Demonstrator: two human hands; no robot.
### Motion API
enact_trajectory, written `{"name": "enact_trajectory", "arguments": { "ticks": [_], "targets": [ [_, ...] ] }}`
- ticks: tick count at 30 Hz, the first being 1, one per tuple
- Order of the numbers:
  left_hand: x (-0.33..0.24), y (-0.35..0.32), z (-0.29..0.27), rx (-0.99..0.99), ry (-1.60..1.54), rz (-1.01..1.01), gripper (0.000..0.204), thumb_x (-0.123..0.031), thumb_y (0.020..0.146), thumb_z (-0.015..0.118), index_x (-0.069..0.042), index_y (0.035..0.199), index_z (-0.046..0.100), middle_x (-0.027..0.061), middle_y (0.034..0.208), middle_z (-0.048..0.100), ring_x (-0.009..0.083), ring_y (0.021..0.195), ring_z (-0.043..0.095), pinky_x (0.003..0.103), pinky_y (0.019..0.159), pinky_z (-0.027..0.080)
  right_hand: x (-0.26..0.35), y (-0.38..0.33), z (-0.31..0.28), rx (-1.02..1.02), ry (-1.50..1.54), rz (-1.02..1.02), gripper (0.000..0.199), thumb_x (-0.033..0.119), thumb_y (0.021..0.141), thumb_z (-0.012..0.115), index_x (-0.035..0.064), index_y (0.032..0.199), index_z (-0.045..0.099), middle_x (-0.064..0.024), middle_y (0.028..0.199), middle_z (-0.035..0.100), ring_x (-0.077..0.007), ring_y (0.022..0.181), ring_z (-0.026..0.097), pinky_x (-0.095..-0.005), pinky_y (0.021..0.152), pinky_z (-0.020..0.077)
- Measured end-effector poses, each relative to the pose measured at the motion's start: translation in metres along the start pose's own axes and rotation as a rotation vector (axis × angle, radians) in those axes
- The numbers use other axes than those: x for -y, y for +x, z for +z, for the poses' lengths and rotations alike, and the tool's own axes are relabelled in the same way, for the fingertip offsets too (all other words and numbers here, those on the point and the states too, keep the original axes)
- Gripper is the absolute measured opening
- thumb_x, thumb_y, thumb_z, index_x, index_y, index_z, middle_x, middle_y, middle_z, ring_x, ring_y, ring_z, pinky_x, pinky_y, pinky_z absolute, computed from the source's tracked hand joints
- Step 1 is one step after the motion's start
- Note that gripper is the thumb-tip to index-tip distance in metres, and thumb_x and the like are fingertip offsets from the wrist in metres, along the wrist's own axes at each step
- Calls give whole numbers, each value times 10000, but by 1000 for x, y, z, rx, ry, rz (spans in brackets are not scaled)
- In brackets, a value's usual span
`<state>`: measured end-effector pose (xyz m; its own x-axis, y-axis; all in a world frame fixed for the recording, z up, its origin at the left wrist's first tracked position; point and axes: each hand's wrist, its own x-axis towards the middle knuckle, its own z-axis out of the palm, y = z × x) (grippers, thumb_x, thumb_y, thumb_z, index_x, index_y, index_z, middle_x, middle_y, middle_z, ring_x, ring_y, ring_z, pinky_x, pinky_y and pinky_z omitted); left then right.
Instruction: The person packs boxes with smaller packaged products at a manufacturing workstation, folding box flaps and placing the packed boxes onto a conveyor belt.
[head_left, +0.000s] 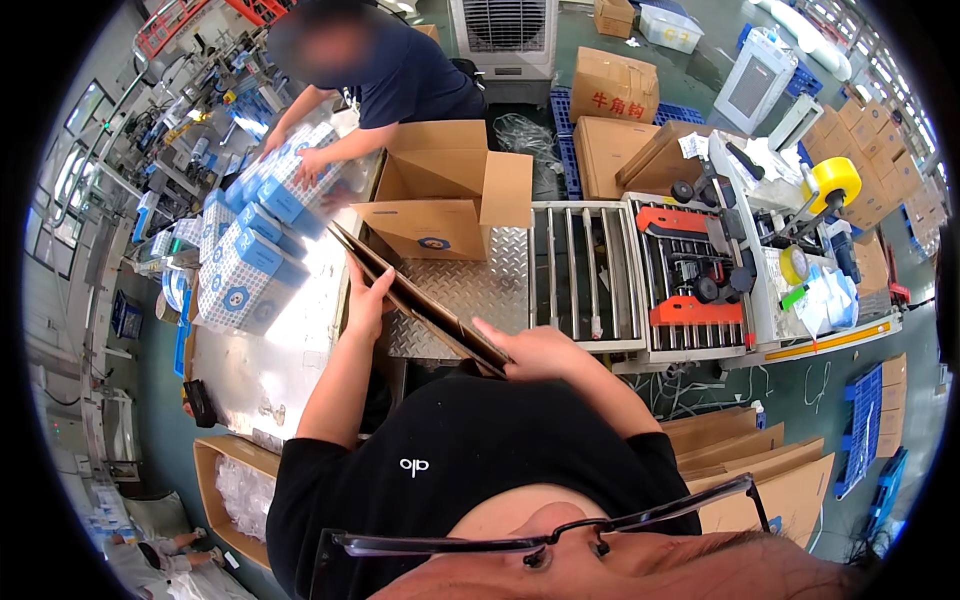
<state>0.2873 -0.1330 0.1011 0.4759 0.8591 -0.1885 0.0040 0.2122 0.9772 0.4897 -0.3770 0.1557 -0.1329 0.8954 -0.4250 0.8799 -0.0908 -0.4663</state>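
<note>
I hold a flattened brown cardboard carton point(420, 300) slanting over the ribbed metal table point(470, 285). My left hand point(367, 300) grips its far upper edge. My right hand point(530, 350) clasps its near lower end, close to my chest. Just beyond the flat carton stands an open brown carton point(445, 190) with its flaps up.
A person in a dark shirt point(400, 75) across the table handles blue-and-white boxes point(250, 250) stacked at the left. A roller conveyor point(585, 270) leads right into a tape sealing machine point(700, 270) with a yellow tape roll point(835, 180). Flat cartons point(760, 470) lie at lower right; a box of clear bags point(240, 490) lower left.
</note>
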Motion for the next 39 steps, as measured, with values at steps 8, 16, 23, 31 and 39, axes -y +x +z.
{"name": "enact_trajectory", "arguments": {
  "ticks": [8, 16, 23, 31, 39],
  "targets": [
    [-24, 2, 12, 190, 336, 127, 865, 77, 789, 505, -83, 1577, 186, 87, 1496, 433, 204, 1219, 542, 302, 946, 484, -89, -43, -18, -411, 197, 262, 850, 243, 852, 593, 340, 1570, 147, -144, 765, 687, -338, 674, 654, -410, 664, 515],
    [6, -28, 82, 1437, 1471, 415, 1056, -631, 806, 646, 27, 1521, 233, 240, 1596, 207, 488, 1449, 199, 492, 1180, 230, -101, 22, 67, -168, 41, 154, 694, 405, 896, 609, 207, 1509, 353, -198, 1133, 608, -395, 1026, 613, -449, 894, 499],
    [23, 4, 123, 999, 1543, 125, 752, -481, 710, 773, -114, 1326, 544, 190, 1414, 483, 399, 1299, 446, 465, 1003, 427, -134, -5, -7, -1033, -387, 322, 796, 254, 742, 767, 46, 1426, 415, -134, 1432, 458, -311, 1390, 367, -527, 1156, 248],
    [112, -24, 78, 336, 1424, 642, 731, -400, 885, 618, -99, 1500, 362, 157, 1579, 292, 370, 1472, 235, 516, 1189, 197, -187, -13, 92, -669, -78, 115, 676, 375, 877, 655, 35, 1424, 450, -139, 1477, 455, -313, 1430, 343, -518, 1194, 180],
    [108, 114, -89, 28, 527, -162, 744, -605, 975, 415, -45, 1465, 431, 170, 1467, 481, 279, 1377, 433, 376, 1126, 332, -260, 135, 258, -846, 962, 799, 752, 479, 897, 646, -18, 1423, 444, -211, 1320, 589, -372, 1294, 503, -404, 1076, 390]
  ]
}}
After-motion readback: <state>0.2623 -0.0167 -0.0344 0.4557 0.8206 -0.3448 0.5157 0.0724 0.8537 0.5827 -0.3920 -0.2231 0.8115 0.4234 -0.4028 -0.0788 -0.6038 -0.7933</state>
